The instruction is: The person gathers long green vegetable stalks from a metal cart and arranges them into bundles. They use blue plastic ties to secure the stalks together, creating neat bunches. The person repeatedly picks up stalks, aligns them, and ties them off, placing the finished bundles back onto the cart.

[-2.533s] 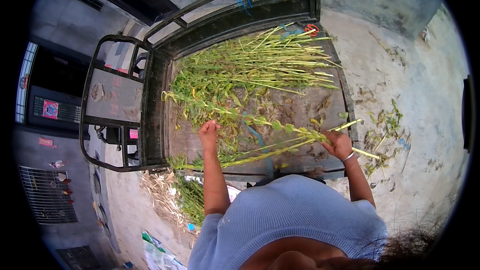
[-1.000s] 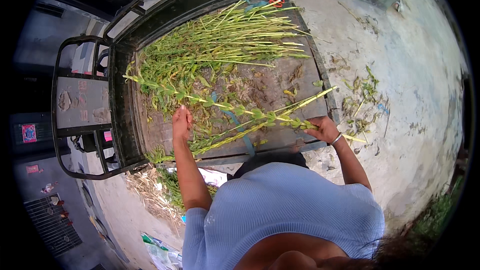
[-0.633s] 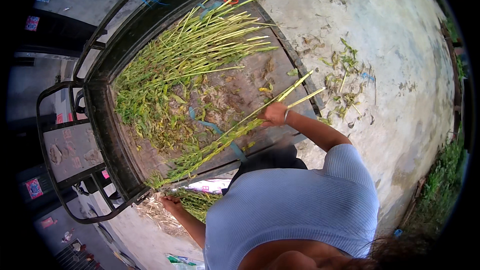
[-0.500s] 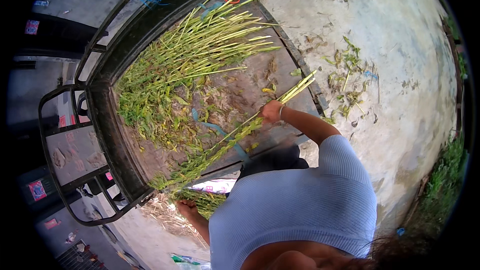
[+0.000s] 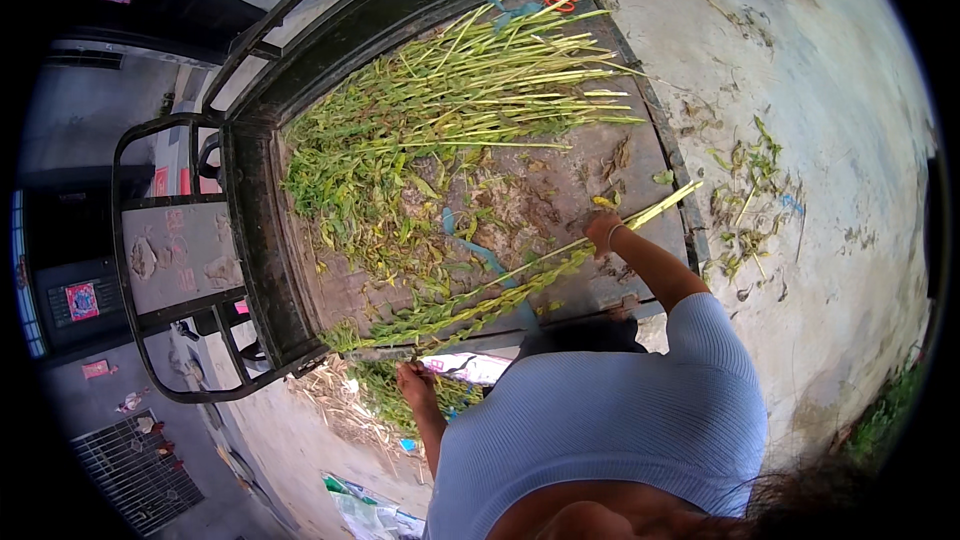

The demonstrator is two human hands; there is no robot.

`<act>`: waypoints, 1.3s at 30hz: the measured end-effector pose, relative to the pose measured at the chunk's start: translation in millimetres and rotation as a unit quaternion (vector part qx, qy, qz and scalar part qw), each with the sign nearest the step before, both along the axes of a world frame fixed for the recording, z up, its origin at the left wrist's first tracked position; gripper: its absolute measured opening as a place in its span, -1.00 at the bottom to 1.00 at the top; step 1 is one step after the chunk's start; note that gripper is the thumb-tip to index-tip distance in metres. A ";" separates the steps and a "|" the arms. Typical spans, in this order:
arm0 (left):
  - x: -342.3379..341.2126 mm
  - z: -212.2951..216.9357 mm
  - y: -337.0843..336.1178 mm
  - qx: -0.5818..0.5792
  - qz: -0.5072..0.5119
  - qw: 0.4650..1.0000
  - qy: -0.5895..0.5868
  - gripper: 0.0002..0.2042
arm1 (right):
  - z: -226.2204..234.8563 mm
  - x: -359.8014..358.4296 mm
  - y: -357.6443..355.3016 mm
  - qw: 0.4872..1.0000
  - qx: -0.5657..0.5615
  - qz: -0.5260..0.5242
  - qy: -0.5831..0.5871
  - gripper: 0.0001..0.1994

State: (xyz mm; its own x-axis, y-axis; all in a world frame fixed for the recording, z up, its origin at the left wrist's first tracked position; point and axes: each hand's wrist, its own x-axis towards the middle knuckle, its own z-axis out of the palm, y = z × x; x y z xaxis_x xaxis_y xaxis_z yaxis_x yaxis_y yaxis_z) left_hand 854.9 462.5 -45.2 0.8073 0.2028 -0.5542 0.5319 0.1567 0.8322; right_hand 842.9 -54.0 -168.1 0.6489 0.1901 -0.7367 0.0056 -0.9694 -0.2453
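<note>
Leafy green stalks (image 5: 505,297) lie slantwise along the cart bed's (image 5: 662,240) near side, pale bare ends (image 5: 660,206) rightward.

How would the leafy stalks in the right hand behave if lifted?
The leafy stalks seem fairly stiff: their bare ends jut straight past the right hand. Slender, they look light. They may shed: loose leaves litter the cart bed.

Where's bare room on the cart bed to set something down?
Likeliest: the right end of the cart bed between the stalk pile and the bundle in the right hand, bar scattered leaves. A narrower strip lies between bundle and near edge. The pile crowds the far half.
</note>
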 end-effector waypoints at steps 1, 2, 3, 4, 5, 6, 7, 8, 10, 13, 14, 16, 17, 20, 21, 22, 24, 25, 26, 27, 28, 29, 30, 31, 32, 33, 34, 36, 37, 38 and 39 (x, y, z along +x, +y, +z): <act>6.3 -1.1 -5.9 0.043 -0.010 0.999 0.007 -0.67 | -2.4 6.8 -2.1 1.000 -0.002 0.006 0.026 -0.43; 11.5 -0.1 -18.8 0.085 -0.019 0.996 0.016 -0.67 | -4.4 14.3 -4.2 1.000 0.004 0.008 0.027 -0.43; 15.9 1.7 -31.2 0.126 -0.028 0.991 0.025 -0.67 | -6.2 22.8 -5.5 0.999 0.010 0.011 0.028 -0.43; 19.6 13.6 -47.9 0.133 -0.048 0.990 0.010 -0.69 | -2.2 36.1 -5.8 0.999 0.017 0.013 0.028 -0.43; 18.8 6.4 -49.6 0.156 -0.033 0.987 -0.004 -0.69 | 10.8 45.7 -4.7 0.997 0.014 -0.016 -0.071 -0.50; 17.4 -5.2 -43.1 0.179 -0.017 0.983 -0.018 -0.69 | 10.4 63.3 -2.2 0.992 -0.008 -0.046 -0.115 -0.49; 15.4 -25.6 -18.5 0.216 -0.086 0.970 -0.073 -0.71 | 11.2 82.3 0.0 0.984 -0.026 -0.077 -0.160 -0.48; 18.3 -28.1 -17.7 0.223 -0.084 0.967 -0.089 -0.71 | 9.9 98.2 3.1 0.973 -0.046 -0.110 -0.198 -0.48; 18.4 -29.6 -19.3 0.238 -0.080 0.961 -0.120 -0.69 | 10.6 146.9 3.6 0.961 -0.047 -0.153 -0.227 -0.41; 3.7 -29.5 -22.5 0.187 -0.027 0.981 -0.037 -0.67 | 19.1 205.9 15.6 0.937 -0.100 -0.136 -0.306 -0.33; 1.6 -37.1 -26.5 0.084 0.023 0.996 -0.023 -0.66 | 17.3 224.7 15.8 0.935 -0.123 -0.120 -0.311 -0.29; -16.8 -38.5 -36.0 -0.088 0.075 0.981 0.154 -0.65 | -4.4 255.7 21.2 0.922 -0.161 -0.104 -0.335 -0.22; -28.6 -50.3 -34.6 -0.173 0.115 0.952 0.226 -0.67 | -14.2 267.6 27.3 0.916 -0.179 -0.097 -0.347 -0.19; -88.0 -115.8 -37.5 -0.168 0.125 0.912 0.353 -0.77 | 15.2 301.3 53.4 0.959 -0.159 -0.098 -0.213 -0.07; -94.2 -131.1 -40.0 -0.161 0.126 0.898 0.391 -0.79 | -2.8 305.4 51.4 0.957 -0.171 -0.140 -0.185 0.01; -106.8 -147.8 -44.7 -0.158 0.140 0.880 0.426 -0.80 | 4.8 311.8 58.1 0.960 -0.156 -0.178 -0.152 0.03; -127.1 -200.3 -43.3 -0.232 0.223 0.847 0.423 -0.74 | -8.9 313.3 60.7 0.945 -0.189 -0.205 -0.168 0.01; -142.0 -232.0 -38.4 -0.319 0.315 0.809 0.380 -0.71 | -20.2 316.1 57.6 0.938 -0.227 -0.182 -0.189 -0.17; -157.2 -260.3 -33.9 -0.386 0.382 0.766 0.346 -0.68 | -31.8 313.0 53.8 0.928 -0.263 -0.158 -0.209 -0.33; -135.3 -255.8 -53.1 -0.366 0.369 0.773 0.363 -0.67 | -42.7 314.1 55.6 0.924 -0.265 -0.141 -0.238 -0.38; -102.5 -231.9 -78.5 -0.348 0.358 0.778 0.382 -0.65 | -43.0 319.8 57.8 0.917 -0.267 -0.123 -0.270 -0.43; -104.7 -235.2 -72.2 -0.390 0.344 0.777 0.354 -0.67 | -33.5 319.7 60.7 0.922 -0.249 -0.130 -0.266 -0.49; -108.6 -239.0 -69.3 -0.432 0.327 0.776 0.323 -0.67 | -33.1 322.1 58.6 0.925 -0.276 -0.111 -0.235 -0.19; -100.7 -234.8 -75.3 -0.371 0.319 0.804 0.338 -0.68 | -27.4 321.1 60.9 0.937 -0.266 -0.087 -0.209 -0.20; -97.8 -234.9 -75.5 -0.315 0.358 0.805 0.353 -0.69 | -19.2 321.4 62.1 0.946 -0.256 -0.070 -0.185 -0.20; -96.4 -233.8 -74.2 -0.257 0.393 0.803 0.368 -0.69 | -14.7 316.0 66.1 0.952 -0.240 -0.063 -0.180 -0.21; -90.8 -233.2 -73.2 -0.199 0.425 0.798 0.378 -0.70 | -6.6 311.1 71.0 0.956 -0.224 -0.057 -0.180 -0.21; -81.8 -231.2 -71.6 -0.207 0.461 0.787 0.355 -0.71 | 7.8 301.2 76.2 0.965 -0.178 -0.063 -0.182 -0.25; -78.6 -231.4 -67.6 -0.208 0.475 0.783 0.343 -0.72 | 14.5 294.9 77.2 0.969 -0.147 -0.077 -0.185 -0.29; -74.9 -232.2 -63.7 -0.207 0.436 0.800 0.356 -0.73 | 19.3 290.3 77.0 0.971 -0.115 -0.090 -0.187 -0.33; -70.9 -233.2 -60.2 -0.206 0.396 0.816 0.369 -0.73 | 14.0 286.9 64.9 0.972 -0.054 -0.062 -0.222 -0.30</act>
State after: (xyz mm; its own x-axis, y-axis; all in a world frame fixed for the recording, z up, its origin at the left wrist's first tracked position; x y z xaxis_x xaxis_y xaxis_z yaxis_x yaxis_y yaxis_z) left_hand 784.0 402.3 -278.5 -0.0697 0.1730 -0.9824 0.4608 0.8791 0.1221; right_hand 1129.8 10.9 -154.1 0.9203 0.0273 -0.3902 -0.0314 -0.9892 -0.1432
